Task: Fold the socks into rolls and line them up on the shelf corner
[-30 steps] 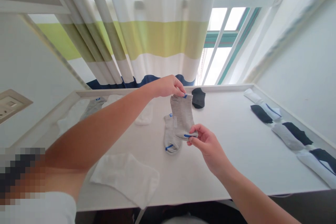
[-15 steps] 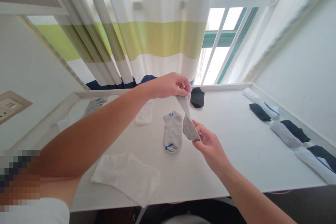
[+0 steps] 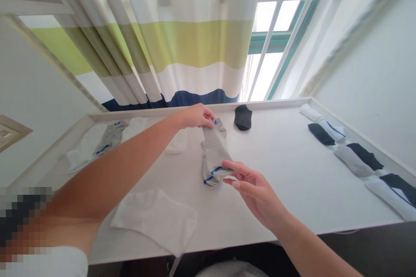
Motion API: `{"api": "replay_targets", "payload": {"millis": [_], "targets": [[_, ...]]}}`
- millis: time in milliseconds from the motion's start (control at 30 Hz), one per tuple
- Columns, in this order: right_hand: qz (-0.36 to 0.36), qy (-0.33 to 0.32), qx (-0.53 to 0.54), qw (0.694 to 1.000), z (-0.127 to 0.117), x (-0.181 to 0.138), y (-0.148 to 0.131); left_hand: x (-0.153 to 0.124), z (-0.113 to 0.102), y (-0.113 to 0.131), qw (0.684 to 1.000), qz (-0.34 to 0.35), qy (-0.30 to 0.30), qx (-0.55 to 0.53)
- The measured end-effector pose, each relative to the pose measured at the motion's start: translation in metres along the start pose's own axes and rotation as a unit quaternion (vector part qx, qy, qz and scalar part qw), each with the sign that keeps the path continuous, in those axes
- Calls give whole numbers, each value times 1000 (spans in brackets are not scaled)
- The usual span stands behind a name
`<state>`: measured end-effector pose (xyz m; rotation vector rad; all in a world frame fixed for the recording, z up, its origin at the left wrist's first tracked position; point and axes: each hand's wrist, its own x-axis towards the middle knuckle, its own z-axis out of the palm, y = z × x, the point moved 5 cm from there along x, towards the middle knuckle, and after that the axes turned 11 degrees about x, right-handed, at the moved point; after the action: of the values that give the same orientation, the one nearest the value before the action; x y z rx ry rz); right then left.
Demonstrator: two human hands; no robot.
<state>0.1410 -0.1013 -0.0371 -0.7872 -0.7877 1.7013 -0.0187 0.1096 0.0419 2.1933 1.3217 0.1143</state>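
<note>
A grey sock (image 3: pixel 212 149) with blue marks lies on top of a second grey sock on the white table (image 3: pixel 286 169). My left hand (image 3: pixel 196 117) pinches its cuff at the far end. My right hand (image 3: pixel 251 184) pinches the toe end between thumb and fingers, with the other fingers stretched out. The lower sock shows only at its toe edge, under the upper one.
A white sock (image 3: pixel 156 218) lies near the front edge, another white sock (image 3: pixel 177 143) by my left arm. A dark sock (image 3: pixel 243 117) sits at the back. A row of dark, grey and white socks (image 3: pixel 354 158) runs along the right side; more socks (image 3: pixel 97 145) lie far left.
Both hands have lowered the grey sock from the air onto the grey sock that lay on the table, lining it up over it.
</note>
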Motion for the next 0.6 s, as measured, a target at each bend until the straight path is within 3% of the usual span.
{"api": "replay_targets", "payload": {"millis": [300,600], "targets": [[40,31,20,999,-2,-5,22,20,53,-29,998,-36,-26,50],[13,34,-15,999,-7,-3,28,23,57,-34,994,-38,24,103]]}}
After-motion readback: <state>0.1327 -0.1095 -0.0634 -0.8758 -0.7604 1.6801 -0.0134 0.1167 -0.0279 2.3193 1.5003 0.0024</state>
